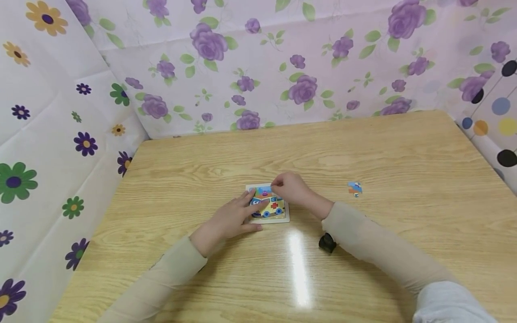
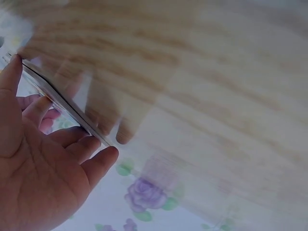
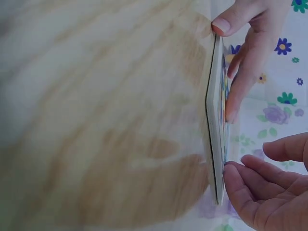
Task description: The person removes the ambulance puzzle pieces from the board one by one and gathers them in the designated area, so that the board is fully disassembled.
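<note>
A small jigsaw puzzle (image 1: 274,207) in a pale frame lies flat, showing a yellow ambulance with blue wheels. My left hand (image 1: 234,217) spreads across its left side with fingers fairly straight. Its index finger rests on the picture, and in the right wrist view the thumb (image 3: 226,24) touches the frame's edge. At the far right corner of the puzzle, my right hand (image 1: 292,187) bends its fingers down and pinches at a light blue jigsaw piece, mostly hidden by the fingertips. The right wrist view shows a fingertip (image 3: 230,168) right at the puzzle's surface.
Loose jigsaw pieces (image 1: 355,189) lie together on the wooden table (image 1: 404,179), right of my right hand. A small black object (image 1: 327,243) sits close by the right sleeve. Flowered cloth (image 1: 226,80) hangs along the table's back and left sides.
</note>
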Demonstrator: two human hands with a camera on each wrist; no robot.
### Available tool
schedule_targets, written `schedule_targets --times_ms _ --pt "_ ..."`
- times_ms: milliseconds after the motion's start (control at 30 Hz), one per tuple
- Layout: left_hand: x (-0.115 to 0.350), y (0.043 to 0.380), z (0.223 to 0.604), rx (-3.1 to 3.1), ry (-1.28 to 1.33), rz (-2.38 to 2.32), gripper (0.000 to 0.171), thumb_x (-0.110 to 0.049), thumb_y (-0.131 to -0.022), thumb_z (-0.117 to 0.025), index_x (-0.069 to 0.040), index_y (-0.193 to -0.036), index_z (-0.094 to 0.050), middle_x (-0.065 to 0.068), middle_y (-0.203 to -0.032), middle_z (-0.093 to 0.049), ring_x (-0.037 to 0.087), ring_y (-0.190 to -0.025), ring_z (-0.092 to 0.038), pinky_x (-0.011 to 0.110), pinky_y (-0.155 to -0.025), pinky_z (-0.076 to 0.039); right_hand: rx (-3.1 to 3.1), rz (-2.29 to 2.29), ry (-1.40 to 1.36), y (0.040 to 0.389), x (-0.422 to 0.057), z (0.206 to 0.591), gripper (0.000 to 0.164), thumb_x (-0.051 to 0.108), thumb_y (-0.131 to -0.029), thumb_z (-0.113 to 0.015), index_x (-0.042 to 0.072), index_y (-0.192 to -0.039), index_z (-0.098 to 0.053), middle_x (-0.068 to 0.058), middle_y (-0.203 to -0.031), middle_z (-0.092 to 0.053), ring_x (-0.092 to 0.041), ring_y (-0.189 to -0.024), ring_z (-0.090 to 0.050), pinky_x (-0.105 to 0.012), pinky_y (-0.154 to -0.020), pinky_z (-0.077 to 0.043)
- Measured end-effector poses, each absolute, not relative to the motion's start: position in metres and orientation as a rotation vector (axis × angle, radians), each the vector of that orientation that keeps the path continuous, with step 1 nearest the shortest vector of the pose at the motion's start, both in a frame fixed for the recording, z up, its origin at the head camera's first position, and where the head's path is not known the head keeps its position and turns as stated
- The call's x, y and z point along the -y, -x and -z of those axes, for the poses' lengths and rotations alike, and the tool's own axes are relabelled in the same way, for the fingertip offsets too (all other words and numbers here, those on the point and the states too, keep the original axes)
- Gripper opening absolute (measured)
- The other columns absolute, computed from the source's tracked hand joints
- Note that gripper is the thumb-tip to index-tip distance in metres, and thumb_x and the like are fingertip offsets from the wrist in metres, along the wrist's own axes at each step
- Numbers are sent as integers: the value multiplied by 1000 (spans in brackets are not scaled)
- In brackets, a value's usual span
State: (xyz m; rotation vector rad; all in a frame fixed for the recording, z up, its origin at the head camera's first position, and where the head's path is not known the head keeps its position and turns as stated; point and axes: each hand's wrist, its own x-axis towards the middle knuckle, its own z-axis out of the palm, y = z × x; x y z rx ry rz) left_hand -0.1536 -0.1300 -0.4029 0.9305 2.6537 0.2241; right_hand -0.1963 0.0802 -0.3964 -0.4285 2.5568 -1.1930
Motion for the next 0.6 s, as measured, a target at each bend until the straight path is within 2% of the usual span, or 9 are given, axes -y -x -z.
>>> schedule_targets --times_ms 233,600 --pt "130 154 404 -2659 -915 -204 67 -54 -91 -53 -27 -149 -33 20 -157 -14 40 -143 -17 54 -112 -27 -2547 1202 392 203 -80 398 25 15 -94 -56 -3 -108 -66 -16 -105 -67 -25 -95 -63 -34 -81 -53" --pt "130 152 400 -2638 -912 -227 65 -51 -93 -53 -27 -149 -31 20 -157 -11 38 -144 -14 55 -111 -26 -2521 1270 346 211 -77 401 20 5 -88 -59 -3 -105 -66 -13 -96 -64 -20 -84 -58 -25 -70 -49"
